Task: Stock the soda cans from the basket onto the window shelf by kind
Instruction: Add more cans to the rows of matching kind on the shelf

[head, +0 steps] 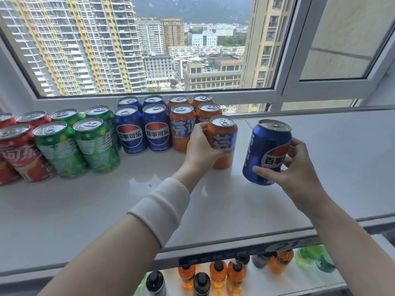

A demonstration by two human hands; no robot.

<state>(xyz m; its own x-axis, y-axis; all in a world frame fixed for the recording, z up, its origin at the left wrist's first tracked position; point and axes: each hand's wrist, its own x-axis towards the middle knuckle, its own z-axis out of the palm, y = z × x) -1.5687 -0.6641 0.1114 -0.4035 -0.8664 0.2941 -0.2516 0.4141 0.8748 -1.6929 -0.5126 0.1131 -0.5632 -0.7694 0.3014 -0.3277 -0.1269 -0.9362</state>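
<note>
My left hand (202, 150) is wrapped around an orange can (224, 135) that stands on the white window shelf (106, 210), just in front of the other orange cans (182, 124). My right hand (297, 169) holds a blue can (267, 146), tilted left and raised slightly off the shelf to the right of the orange one. Along the window stand groups by colour: red cans (19, 150) at far left, then green cans (72, 144), then blue cans (142, 129). The basket is not in view.
The window frame (277, 97) runs right behind the cans. Bare shelf lies to the right and in front. Below the shelf edge stand several orange bottles (218, 274) and dark-capped bottles (156, 284); green bottles (316, 258) lie at the right.
</note>
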